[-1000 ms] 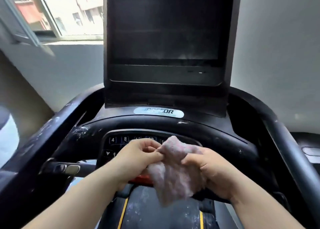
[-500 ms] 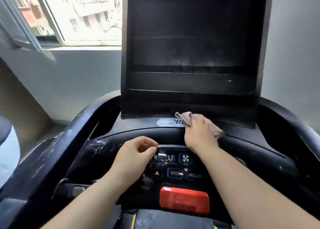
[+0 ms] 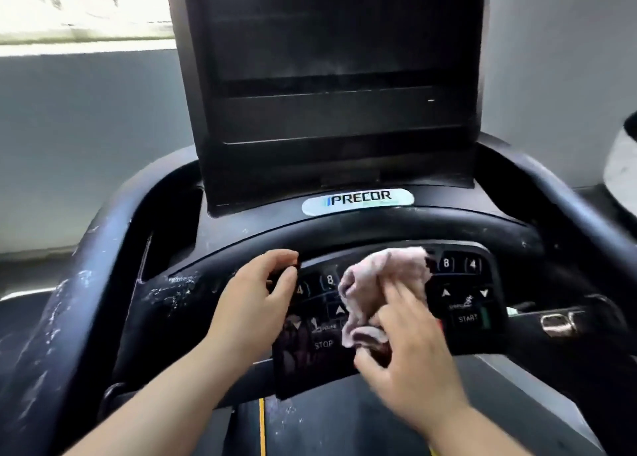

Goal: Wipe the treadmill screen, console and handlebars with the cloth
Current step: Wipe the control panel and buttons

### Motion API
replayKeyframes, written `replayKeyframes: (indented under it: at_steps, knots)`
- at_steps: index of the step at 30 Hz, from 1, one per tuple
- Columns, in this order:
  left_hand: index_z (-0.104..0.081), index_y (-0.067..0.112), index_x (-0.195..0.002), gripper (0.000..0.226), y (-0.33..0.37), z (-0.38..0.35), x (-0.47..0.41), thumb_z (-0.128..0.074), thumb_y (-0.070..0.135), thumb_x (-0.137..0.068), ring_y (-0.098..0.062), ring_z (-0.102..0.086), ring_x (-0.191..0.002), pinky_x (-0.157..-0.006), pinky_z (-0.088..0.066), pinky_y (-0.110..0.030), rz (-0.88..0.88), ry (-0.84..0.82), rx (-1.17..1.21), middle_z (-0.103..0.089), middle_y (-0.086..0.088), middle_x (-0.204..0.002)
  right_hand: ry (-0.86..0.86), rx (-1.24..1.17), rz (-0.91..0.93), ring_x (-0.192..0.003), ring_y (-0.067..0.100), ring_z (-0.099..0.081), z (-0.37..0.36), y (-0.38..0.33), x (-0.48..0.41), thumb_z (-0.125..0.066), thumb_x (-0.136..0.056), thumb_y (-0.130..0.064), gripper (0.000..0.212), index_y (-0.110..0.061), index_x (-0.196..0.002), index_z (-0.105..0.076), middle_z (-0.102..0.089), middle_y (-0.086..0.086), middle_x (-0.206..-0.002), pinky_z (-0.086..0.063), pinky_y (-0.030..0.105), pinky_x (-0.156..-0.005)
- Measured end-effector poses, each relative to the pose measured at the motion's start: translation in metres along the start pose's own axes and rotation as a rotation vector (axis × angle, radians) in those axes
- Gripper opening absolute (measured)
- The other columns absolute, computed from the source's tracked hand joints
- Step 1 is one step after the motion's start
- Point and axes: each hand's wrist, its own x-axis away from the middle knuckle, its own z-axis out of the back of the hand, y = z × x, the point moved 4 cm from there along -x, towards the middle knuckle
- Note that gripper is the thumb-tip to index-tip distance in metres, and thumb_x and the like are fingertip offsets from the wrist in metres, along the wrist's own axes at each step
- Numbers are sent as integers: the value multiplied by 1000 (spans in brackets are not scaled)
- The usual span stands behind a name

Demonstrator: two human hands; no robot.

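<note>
The treadmill's dark screen (image 3: 331,42) stands upright above the black console (image 3: 241,235). Lower down is the glossy button panel (image 3: 465,300) with START and STOP keys. A crumpled pink cloth (image 3: 386,280) lies on the middle of that panel. My right hand (image 3: 410,352) holds it there, blurred fingers across it and the thumb under its lower fold. My left hand (image 3: 255,304) hovers loosely curled at the panel's upper left corner and holds nothing. The left handlebar (image 3: 69,300) is flecked with white dust. The right handlebar (image 3: 568,214) looks darker.
A PRECOR badge (image 3: 358,200) sits under the screen. A metal grip sensor (image 3: 555,324) is on the inner bar at right. The belt (image 3: 310,428) with a yellow stripe runs below. A bright window (image 3: 69,4) is at upper left, a white object (image 3: 624,169) at the right edge.
My right hand has brought the cloth down from the badge under the screen onto the button panel. The left hand stays curled near the panel's left side. The view has shifted.
</note>
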Motion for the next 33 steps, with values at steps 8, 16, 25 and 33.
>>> replayKeyframes:
  at_steps: [8, 16, 25, 33]
  knots:
    - [-63, 32, -125, 31, 2, -11, -2, -54, 24, -96, -9, -48, -102, -79, -34, -23, -183, -15, -261, -48, 24, -100, 378, 12, -285, -109, 27, -46, 9, 14, -28, -67, -85, -12, 41, -21, -124, -63, -48, 1, -133, -49, 41, -92]
    - [-67, 30, -119, 30, 1, -12, -3, -51, 19, -96, -12, -51, -99, -73, -39, -26, -223, 28, -258, -51, 24, -97, 229, -118, -142, -94, 14, -56, 24, 38, -18, -54, -69, 0, 31, -27, -81, -65, -56, -12, -101, -46, 19, -86]
    - [-72, 30, -109, 29, 5, -12, -7, -51, 15, -96, -14, -56, -93, -72, -37, -24, -155, 82, -262, -55, 22, -94, 81, -112, 111, -93, 18, -50, -14, -20, -20, -56, -83, -25, 11, -20, -87, -65, -53, -6, -99, -46, 29, -85]
    - [-73, 35, -106, 42, 4, -9, -6, -42, 8, -96, 0, -52, -74, -65, -34, -16, 18, 55, -145, -60, 22, -100, 306, -260, -418, -91, 11, -53, 48, 66, -44, -58, -84, -5, 32, -28, -107, -57, -48, -9, -105, -39, 24, -78]
